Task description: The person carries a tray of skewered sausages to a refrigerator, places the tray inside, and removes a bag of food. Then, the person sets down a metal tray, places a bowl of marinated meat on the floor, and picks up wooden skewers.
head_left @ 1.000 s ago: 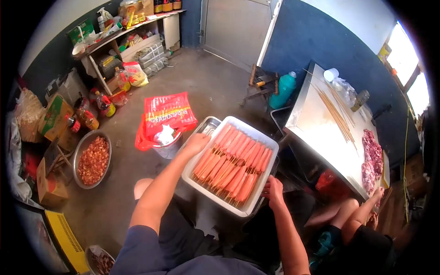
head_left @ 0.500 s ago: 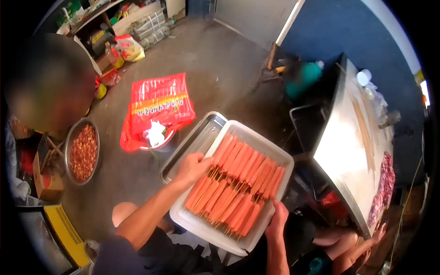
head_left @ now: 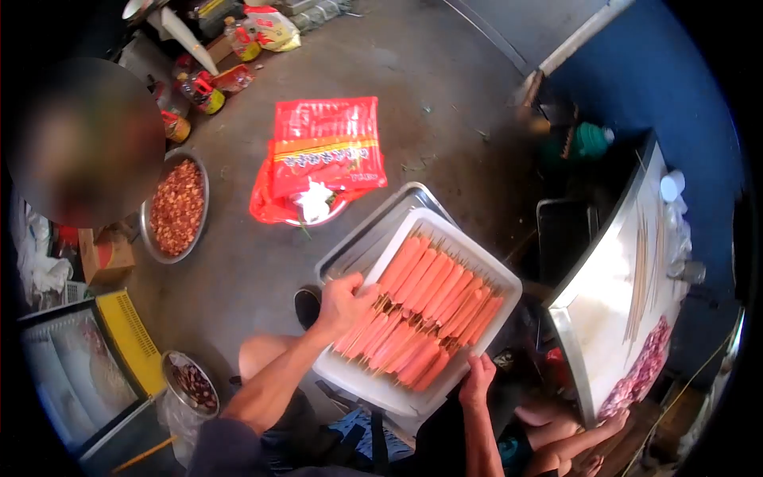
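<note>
A white plastic tray (head_left: pixel 362 393) filled with pink skewered sausages (head_left: pixel 437 282) in two rows is in front of me. My left hand (head_left: pixel 343 308) is closed on its left rim, with the thumb over the edge beside the sausages. On the opposite side, my right hand (head_left: pixel 478 381) grips the right rim near the lower corner. The fingers under the tray are hidden. Behind and partly beneath it shows a metal tray (head_left: pixel 355 248); whether the two touch, I cannot tell.
A red package (head_left: pixel 330 143) lies over a bucket ahead. Bowls of chopped meat (head_left: pixel 176 208) and dark pieces (head_left: pixel 191 383) stand left, near a glass-topped freezer (head_left: pixel 71 374). At right, a metal-edged table (head_left: pixel 612 294) holds skewers and meat; another person's hand (head_left: pixel 612 425) is at its edge.
My view has shifted, so floor objects sit farther right and a bowl at lower left has come into sight. Both hands keep hold of the white tray, which has moved slightly right in view.
</note>
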### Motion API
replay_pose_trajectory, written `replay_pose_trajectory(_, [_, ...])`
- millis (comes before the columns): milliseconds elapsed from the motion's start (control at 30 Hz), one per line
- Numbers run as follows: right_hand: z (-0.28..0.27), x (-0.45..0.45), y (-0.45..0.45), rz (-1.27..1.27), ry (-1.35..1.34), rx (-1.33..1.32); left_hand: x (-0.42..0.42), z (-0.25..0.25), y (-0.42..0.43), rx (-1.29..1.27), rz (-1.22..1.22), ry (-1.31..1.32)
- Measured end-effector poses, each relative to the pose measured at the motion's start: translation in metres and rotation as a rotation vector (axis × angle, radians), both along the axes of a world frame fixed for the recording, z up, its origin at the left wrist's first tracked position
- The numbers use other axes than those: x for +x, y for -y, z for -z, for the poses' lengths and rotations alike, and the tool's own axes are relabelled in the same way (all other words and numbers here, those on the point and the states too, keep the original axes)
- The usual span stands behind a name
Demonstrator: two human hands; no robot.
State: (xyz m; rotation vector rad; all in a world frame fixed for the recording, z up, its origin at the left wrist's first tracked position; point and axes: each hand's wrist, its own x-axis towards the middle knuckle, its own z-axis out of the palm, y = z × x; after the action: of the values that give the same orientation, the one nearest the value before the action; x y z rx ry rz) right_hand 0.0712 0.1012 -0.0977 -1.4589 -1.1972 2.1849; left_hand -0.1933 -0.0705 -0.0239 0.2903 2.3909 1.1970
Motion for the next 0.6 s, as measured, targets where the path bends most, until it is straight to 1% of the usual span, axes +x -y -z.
replay_pose_trajectory(67, [-0.031, -0.004, -0.007, -0.057, -0.008, 0.004, 0.008, -0.003, 0.015, 0.009, -0.046, 0.008])
replay_pose_trajectory(100, [-0.043, -0.007, -0.012, -0.099, -0.008, 0.002, 0.013, -0.012, 0.020, -0.011, -0.082, 0.052])
replay_pose_trajectory(167, [-0.069, -0.011, -0.018, -0.153, 0.003, 0.027, 0.025, -0.049, 0.029, 0.037, -0.184, 0.128])
replay_pose_trajectory(200, [-0.094, -0.020, -0.020, -0.185, 0.015, 0.033, 0.030, -0.065, 0.036, 0.066, -0.230, 0.163])
replay_pose_trajectory(267, [-0.126, -0.027, -0.020, -0.244, 0.017, 0.070, 0.038, -0.103, 0.050, 0.113, -0.301, 0.153])
replay_pose_trajectory(333, [-0.153, -0.037, -0.022, -0.337, -0.004, 0.119, 0.047, -0.120, 0.067, 0.177, -0.396, 0.201])
replay_pose_trajectory(400, [-0.205, -0.050, -0.015, -0.423, 0.000, 0.140, 0.048, -0.164, 0.085, 0.133, -0.421, 0.157])
replay_pose_trajectory(467, [-0.265, -0.072, -0.006, -0.503, -0.001, 0.167, 0.046, -0.207, 0.099, 0.236, -0.490, 0.189])
replay_pose_trajectory(533, [-0.333, -0.102, 0.010, -0.574, 0.062, 0.157, 0.035, -0.255, 0.115, 0.256, -0.538, 0.205])
replay_pose_trajectory(567, [-0.344, -0.112, 0.011, -0.582, 0.007, 0.140, 0.031, -0.267, 0.120, 0.221, -0.543, 0.163])
replay_pose_trajectory(600, [-0.359, -0.116, 0.018, -0.576, -0.003, 0.168, 0.027, -0.291, 0.130, 0.292, -0.570, 0.168])
